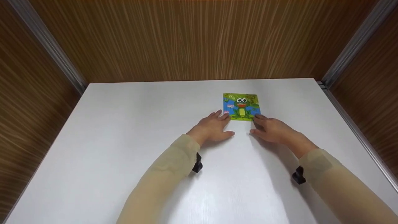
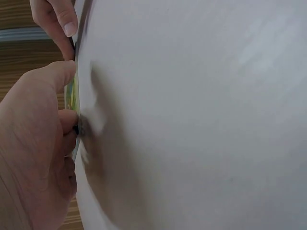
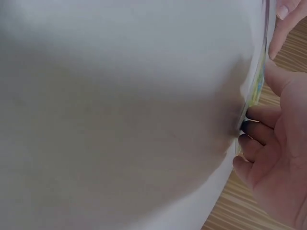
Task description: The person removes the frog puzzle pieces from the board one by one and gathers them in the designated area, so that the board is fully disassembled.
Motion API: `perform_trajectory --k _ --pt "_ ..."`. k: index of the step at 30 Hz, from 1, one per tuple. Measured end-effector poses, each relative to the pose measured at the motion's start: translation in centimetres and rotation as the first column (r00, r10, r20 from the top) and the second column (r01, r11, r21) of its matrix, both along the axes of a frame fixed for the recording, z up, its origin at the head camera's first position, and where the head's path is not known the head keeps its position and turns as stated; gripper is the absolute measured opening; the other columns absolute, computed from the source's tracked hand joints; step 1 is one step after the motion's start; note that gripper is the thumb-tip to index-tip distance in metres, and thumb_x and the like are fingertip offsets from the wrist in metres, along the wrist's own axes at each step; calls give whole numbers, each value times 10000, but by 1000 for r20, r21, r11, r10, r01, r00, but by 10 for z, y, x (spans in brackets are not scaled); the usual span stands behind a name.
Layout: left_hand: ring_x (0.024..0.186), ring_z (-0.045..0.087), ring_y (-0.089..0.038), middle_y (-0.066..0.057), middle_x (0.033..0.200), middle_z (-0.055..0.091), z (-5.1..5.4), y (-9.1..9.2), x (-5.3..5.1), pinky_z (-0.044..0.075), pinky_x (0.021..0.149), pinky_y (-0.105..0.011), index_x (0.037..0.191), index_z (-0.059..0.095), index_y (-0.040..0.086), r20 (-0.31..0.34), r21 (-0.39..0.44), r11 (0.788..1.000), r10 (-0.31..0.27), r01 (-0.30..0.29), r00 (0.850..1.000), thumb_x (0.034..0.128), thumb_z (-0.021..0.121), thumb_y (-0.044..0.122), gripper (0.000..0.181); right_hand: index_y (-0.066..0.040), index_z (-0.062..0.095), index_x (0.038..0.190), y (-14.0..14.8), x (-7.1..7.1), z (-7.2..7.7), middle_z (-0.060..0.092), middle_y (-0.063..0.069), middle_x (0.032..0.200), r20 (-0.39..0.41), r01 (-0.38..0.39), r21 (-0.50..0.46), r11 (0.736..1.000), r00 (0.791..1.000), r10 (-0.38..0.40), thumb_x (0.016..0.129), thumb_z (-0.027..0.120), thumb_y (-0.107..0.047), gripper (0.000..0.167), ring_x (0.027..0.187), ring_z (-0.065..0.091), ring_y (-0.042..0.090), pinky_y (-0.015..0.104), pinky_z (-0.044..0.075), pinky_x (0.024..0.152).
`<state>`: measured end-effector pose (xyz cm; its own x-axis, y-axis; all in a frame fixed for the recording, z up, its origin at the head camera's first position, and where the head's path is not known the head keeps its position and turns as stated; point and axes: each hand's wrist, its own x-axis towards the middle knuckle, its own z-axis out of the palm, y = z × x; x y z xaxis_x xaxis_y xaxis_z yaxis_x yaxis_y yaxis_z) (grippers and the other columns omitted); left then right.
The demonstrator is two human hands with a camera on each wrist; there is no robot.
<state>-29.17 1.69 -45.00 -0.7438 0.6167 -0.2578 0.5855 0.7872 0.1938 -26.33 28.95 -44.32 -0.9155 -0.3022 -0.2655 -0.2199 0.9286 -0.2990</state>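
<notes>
A square frog picture board, green and blue, lies flat on the white table towards its back edge. At its lower left corner, the fingers of my left hand touch the edge, with the thumb spread on the tabletop. My right hand mirrors this at the lower right corner, fingertips against the board and thumb apart from it. In the left wrist view only a thin green strip of the board shows past the left hand. A similar strip of the board appears beside the right hand.
The white table extends around both forearms. Behind it rises a wood-grain panel, with further panels at left and right joined by metal strips. Each sleeve cuff carries a small black device.
</notes>
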Motion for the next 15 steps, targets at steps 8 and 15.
perform_trajectory --k 8,15 --pt "1620 155 -231 -28 1749 244 4 11 1 157 1286 -385 1686 302 140 10 17 999 32 -32 999 1073 362 617 779 -18 330 1641 4 6 -1 228 234 1710 -1 -6 -38 999 1000 6 1090 549 -488 756 1543 260 471 602 273 1214" --pt "1611 193 -222 -36 1742 267 4 10 5 172 1282 -364 1678 322 124 -7 -5 1000 27 -27 1000 1084 387 579 751 -37 324 1646 1 8 -3 208 213 1720 15 15 -52 999 1000 -14 1097 545 -434 713 1557 240 449 585 267 1221"
